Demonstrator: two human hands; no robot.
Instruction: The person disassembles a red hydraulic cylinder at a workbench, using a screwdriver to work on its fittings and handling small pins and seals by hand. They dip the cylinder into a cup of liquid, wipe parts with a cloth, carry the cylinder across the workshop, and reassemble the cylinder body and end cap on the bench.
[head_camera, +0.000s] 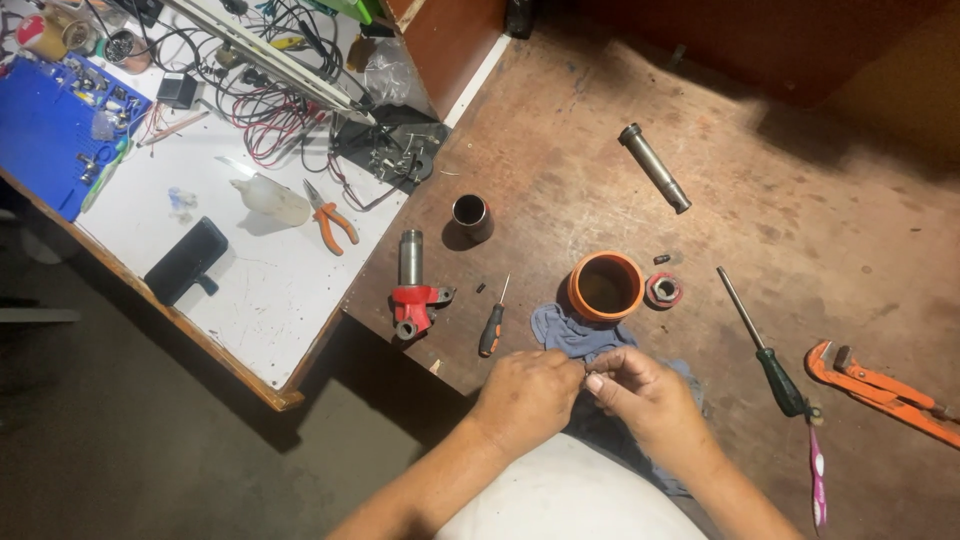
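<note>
1. Worn brown wooden bench (620, 150) carries most of the parts; white-topped bench (250, 290) butts against it on the left, cluttered with wires, orange-handled pliers (330, 222) and a flat black case (185, 260).
2. Blue-grey rag (570, 335) lies at the near edge of the brown bench, partly under both hands.
3. Orange pipe wrench (880, 388) far right; green-handled screwdriver (760, 345) just left of it.
4. Grey steel cylinder (655, 168) lies apart at top centre.
5. Orange plastic cup-shaped ring (605, 287) sits touching the rag's far edge.
6. Red clamp fitting on a grey metal tube (412, 290) at left.
7. Left hand (525, 400) and right hand (645, 395) are together over the rag, fingertips pinching a tiny dark part (588, 372); too small to identify.
</note>
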